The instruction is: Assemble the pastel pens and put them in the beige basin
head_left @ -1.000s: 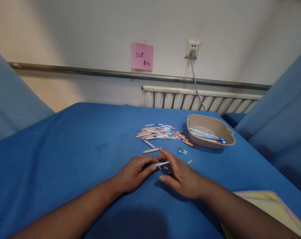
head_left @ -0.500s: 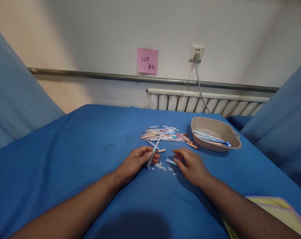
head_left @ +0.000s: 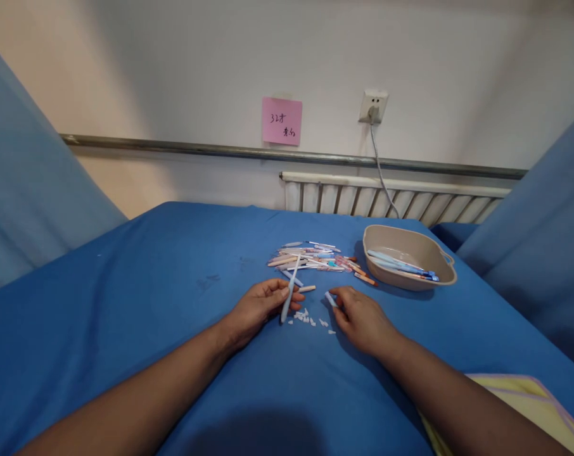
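My left hand (head_left: 258,308) rests on the blue cloth with its fingers pinched round a thin pale-blue pen (head_left: 289,294) that stands tilted, tip down. My right hand (head_left: 360,315) lies to the right of it, fingertips closed on a small pale cap (head_left: 330,299). Between the two hands lie several small white bits (head_left: 308,318). Just beyond them is a loose pile of pens and pen parts (head_left: 313,256) in pink, orange and blue. A short peach piece (head_left: 307,289) lies near my left fingertips.
A beige oval tray (head_left: 413,278) with a few blue pens stands at the right, past the pile. A yellow cloth (head_left: 529,396) lies at the lower right corner. Behind the table are a radiator (head_left: 386,196), a wall rail and a pink note (head_left: 281,121).
One second ago both hands held one pen between them. They have since parted: the left keeps the pen, tilted upright, and the right has pulled a small cap away to the right.
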Motion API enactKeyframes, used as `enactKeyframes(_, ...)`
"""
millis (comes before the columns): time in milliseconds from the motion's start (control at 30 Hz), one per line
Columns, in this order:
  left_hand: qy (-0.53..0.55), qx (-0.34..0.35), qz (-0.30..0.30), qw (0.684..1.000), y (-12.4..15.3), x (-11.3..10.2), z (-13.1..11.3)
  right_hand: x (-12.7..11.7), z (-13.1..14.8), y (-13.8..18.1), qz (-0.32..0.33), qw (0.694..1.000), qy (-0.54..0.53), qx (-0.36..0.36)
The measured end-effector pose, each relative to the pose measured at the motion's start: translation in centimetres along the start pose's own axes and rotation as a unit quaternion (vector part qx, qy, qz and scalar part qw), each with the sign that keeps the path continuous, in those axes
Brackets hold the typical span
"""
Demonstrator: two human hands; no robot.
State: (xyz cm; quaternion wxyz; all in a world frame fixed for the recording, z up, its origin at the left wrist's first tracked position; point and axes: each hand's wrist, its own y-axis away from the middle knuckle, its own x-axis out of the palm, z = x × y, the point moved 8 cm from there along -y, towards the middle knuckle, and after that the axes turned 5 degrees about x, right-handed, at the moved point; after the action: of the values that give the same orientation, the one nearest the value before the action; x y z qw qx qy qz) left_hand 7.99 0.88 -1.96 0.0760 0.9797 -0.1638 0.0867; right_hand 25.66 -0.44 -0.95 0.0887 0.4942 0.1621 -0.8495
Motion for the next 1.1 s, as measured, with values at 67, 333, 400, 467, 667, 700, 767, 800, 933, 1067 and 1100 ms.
enactKeyframes(67, -0.009, -0.003, -0.006, 1.000, 0.0, -0.2, 0.1, 0.2, -0.7, -0.2, -0.011, 0.998, -0.056, 0.023)
enactKeyframes(333, -0.117, 0.029, -0.005, 0.993, -0.2, -0.3, -0.2, 0.5, -3.7, -1.7, -0.044, 0.826, -0.546, 0.130)
enactKeyframes(400, -0.165, 0.049, 0.006, 0.985, -0.1, 0.0, -0.4, 0.2, -3.8, -1.8, -0.050, 0.775, -0.614, 0.145)
enactKeyframes(467, -0.216, 0.060, 0.025, 0.974, 0.0, 0.5, -0.6, -0.4, -3.8, -1.6, -0.069, 0.740, -0.652, 0.153)
enactKeyframes(667, -0.303, 0.086, 0.062, 0.947, 0.5, 1.6, -1.3, -1.0, -3.6, -1.3, -0.095, 0.722, -0.670, 0.143)
enactKeyframes(700, -0.312, 0.088, 0.065, 0.944, 0.5, 1.7, -1.4, -0.9, -3.5, -1.3, -0.095, 0.725, -0.667, 0.141)
enactKeyframes(767, -0.326, 0.094, 0.074, 0.938, 0.6, 1.8, -1.4, -0.8, -3.3, -1.3, -0.090, 0.734, -0.660, 0.133)
enactKeyframes(800, -0.331, 0.097, 0.080, 0.935, 0.6, 1.9, -1.4, -0.7, -3.2, -1.3, -0.087, 0.739, -0.656, 0.128)
enactKeyframes(933, -0.354, 0.109, 0.093, 0.924, 0.8, 2.1, -1.5, -0.8, -3.1, -1.4, -0.090, 0.749, -0.646, 0.118)
enactKeyframes(1067, -0.361, 0.113, 0.093, 0.921, 0.9, 2.3, -1.7, -0.7, -3.0, -1.4, -0.083, 0.756, -0.638, 0.122)
enactKeyframes(1100, -0.360, 0.113, 0.092, 0.921, 0.9, 2.3, -1.7, -0.8, -3.0, -1.4, -0.082, 0.757, -0.636, 0.122)
